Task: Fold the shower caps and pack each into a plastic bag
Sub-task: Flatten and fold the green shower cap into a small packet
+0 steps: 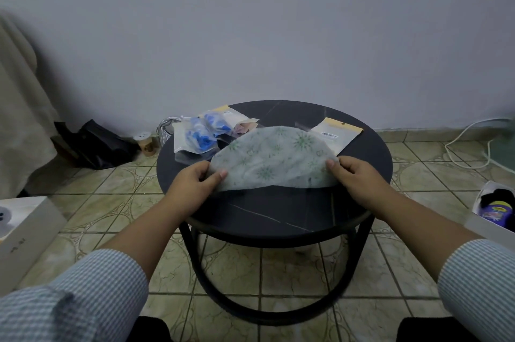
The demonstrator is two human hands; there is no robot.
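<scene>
Shower cap (274, 159), folded into a half-moon, lies mid-table (278, 216), its ends pinched by the left hand (196, 182) and right hand (354, 174). Folding is underway; next likely comes another fold, then the empty plastic bag (335, 134) near the far right edge.

I note a folded shower cap (274, 159) lying at the centre of the round table (278, 213), my left hand (192, 181) at its left end, my right hand (355, 177) at its right end. Behind it to the left lie packed bags (200, 136); behind to the right, an empty bag (335, 132). A box (25, 233) stands on the floor, left of the table.
</scene>
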